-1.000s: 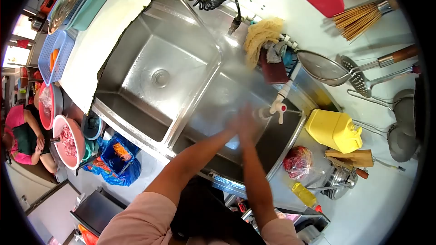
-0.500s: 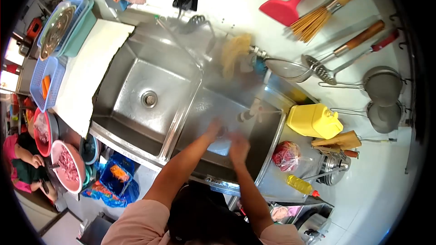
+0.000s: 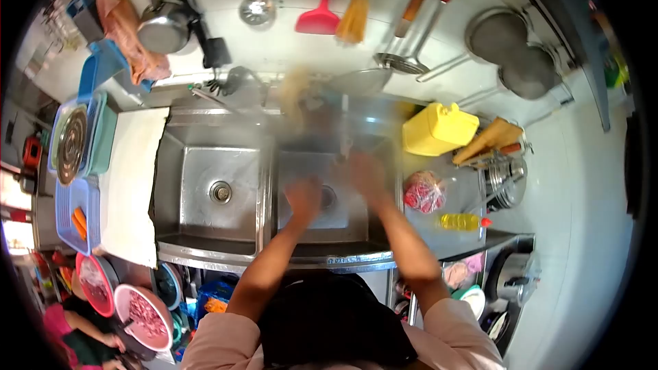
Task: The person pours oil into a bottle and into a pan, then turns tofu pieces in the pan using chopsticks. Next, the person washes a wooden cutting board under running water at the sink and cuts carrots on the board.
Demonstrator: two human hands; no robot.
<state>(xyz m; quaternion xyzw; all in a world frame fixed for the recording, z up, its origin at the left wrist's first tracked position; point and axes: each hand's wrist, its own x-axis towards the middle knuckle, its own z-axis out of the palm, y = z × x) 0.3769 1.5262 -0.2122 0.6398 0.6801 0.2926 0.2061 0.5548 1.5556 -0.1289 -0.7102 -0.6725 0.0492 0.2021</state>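
Note:
My left hand (image 3: 303, 199) hovers over the right basin (image 3: 322, 233) of the steel sink, a little left of its drain. Its fingers are smeared, so their pose is unclear. My right hand (image 3: 363, 173) is further back over the same basin, close below the tap spout (image 3: 345, 123). Blur hides those fingers too, and I cannot tell whether either hand holds anything. A hazy patch covers the area around the tap.
Left of the right basin is another basin (image 3: 219, 171), then a white board (image 3: 130, 185). A yellow jug (image 3: 440, 129), a bagged red item (image 3: 424, 192) and a yellow bottle (image 3: 460, 222) stand at right. Utensils hang behind. Another person (image 3: 82, 325) is at lower left.
The view has turned, so the sink now lies level. My hands have moved apart, the right one back toward the tap. The light blue patch below them no longer shows.

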